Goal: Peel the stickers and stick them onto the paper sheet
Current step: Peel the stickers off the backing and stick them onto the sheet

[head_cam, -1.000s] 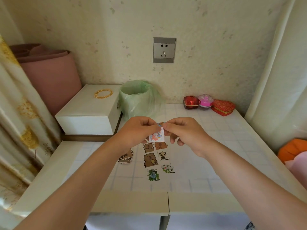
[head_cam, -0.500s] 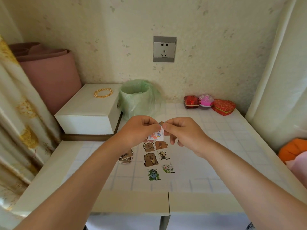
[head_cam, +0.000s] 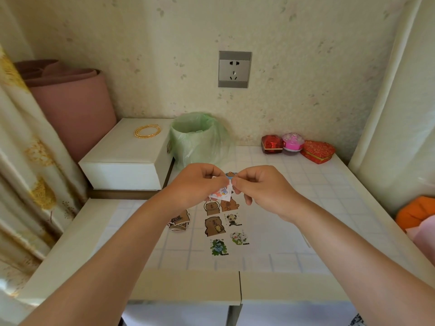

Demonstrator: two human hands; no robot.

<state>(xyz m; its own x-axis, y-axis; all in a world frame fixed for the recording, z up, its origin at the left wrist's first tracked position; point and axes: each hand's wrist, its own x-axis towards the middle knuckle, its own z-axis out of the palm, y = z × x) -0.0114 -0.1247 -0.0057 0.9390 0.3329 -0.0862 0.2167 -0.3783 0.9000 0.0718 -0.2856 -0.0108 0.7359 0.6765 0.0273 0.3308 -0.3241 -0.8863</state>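
Mid-frame, left hand and right hand both pinch a sticker over the paper sheet; best to peel from one corner slowly so it doesn't tear.

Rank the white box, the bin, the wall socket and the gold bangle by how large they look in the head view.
Largest to smallest:
1. white box
2. bin
3. wall socket
4. gold bangle
The wall socket is farther back than the rest, so its real size may be understated.
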